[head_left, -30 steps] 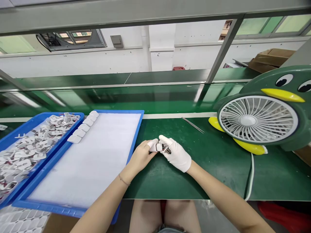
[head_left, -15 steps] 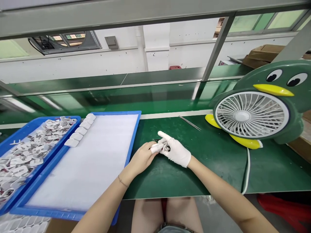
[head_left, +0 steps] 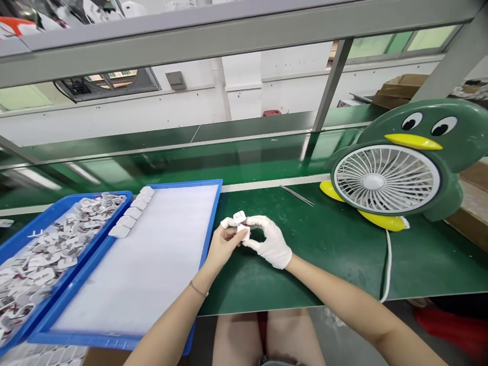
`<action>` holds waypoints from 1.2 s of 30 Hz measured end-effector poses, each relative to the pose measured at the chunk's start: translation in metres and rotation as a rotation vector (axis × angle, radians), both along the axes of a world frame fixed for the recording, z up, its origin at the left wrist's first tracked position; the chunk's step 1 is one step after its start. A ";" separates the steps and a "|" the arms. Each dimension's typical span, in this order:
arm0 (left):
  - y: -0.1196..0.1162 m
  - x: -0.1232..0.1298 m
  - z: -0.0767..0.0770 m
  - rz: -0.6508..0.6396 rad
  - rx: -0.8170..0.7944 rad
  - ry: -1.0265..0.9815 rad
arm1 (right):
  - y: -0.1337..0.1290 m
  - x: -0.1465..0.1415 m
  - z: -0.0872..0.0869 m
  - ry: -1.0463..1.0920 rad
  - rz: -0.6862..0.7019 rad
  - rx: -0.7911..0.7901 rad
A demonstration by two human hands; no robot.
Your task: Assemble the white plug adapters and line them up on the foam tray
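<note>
Both hands meet over the green bench, around a small two-part white plastic piece. My left hand (head_left: 224, 243), bare but for a white cover on one fingertip, pinches the lower part, a squarish white housing (head_left: 244, 233), with the thumb on its front. Just above it, a white cap (head_left: 239, 217) with small dark marks sits tilted and apart from the housing. My right hand (head_left: 271, 243), in a white glove, is curved in a C shape, its fingertips at the cap and its thumb beside the housing. Dark reddish bits show between the two parts.
Left of my hands lies a blue-rimmed tray (head_left: 219, 203) with several white pieces (head_left: 129, 213) along its far left side. Beyond it, another blue tray (head_left: 127, 195) holds a heap of white parts. Tweezers (head_left: 297, 195) lie behind my hands; a green penguin-shaped fan (head_left: 387, 180) stands right.
My hands have turned and spread around the piece, so its cap and housing now show apart. The right index finger, stretched out before, has curled in to the cap. The view has tilted up slightly.
</note>
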State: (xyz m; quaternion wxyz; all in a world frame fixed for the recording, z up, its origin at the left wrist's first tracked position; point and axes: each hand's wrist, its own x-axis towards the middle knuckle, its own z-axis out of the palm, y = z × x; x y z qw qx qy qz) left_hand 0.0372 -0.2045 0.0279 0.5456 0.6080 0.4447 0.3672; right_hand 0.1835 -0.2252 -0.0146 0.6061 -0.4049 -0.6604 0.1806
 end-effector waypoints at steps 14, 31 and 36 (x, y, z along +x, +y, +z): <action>-0.005 0.002 0.004 -0.068 -0.077 0.064 | -0.003 0.007 0.001 -0.063 0.125 0.026; 0.001 -0.007 -0.020 -0.194 0.576 0.223 | 0.000 0.016 0.015 0.444 0.473 -0.436; -0.003 -0.006 -0.016 -0.276 0.534 0.373 | -0.001 0.012 0.011 0.357 0.425 -0.551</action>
